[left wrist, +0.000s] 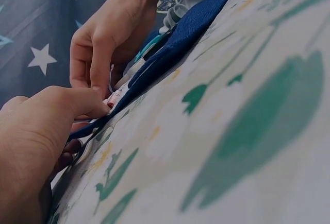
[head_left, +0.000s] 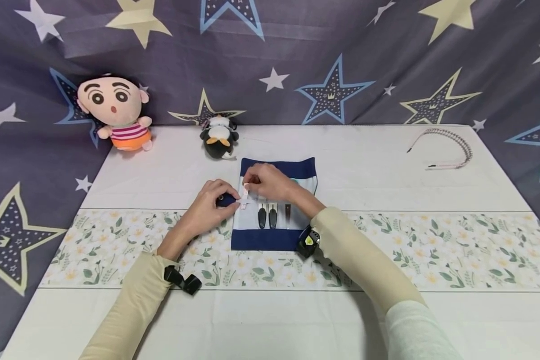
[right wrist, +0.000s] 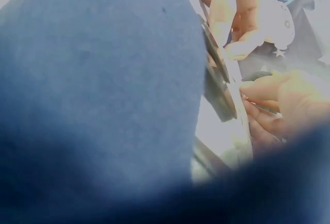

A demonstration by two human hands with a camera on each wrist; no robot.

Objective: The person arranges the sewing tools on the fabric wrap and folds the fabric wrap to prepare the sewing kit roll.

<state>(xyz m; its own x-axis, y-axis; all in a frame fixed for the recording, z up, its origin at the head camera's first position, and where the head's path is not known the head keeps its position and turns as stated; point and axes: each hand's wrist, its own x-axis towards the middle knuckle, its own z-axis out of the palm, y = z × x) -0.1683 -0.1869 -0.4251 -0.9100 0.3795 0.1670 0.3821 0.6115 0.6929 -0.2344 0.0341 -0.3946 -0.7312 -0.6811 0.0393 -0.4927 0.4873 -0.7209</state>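
A navy and pale-blue fabric organizer (head_left: 265, 241) lies unfolded, with a navy snap tab (head_left: 226, 200) at its left edge. My left hand (head_left: 210, 207) pinches that edge beside the tab between thumb and fingers. Over the organizer's upper left, my right hand (head_left: 270, 181) pinches a small white hair clip with pinkish marks (head_left: 245, 192). To its right sit two black hair clips (head_left: 262, 218) and a narrow brown clip (head_left: 288, 215). In the left wrist view the fingertips of both hands nearly meet at the fabric's edge. Blue fabric blocks much of the right wrist view.
Behind the organizer stands a penguin plush (head_left: 219, 137), and a larger doll (head_left: 125, 115) sits at the back left. A pink and dark headband (head_left: 459, 145) lies at the back right. A floral runner (head_left: 432, 250) crosses the white table. Star-patterned cloth (head_left: 274, 45) hangs behind.
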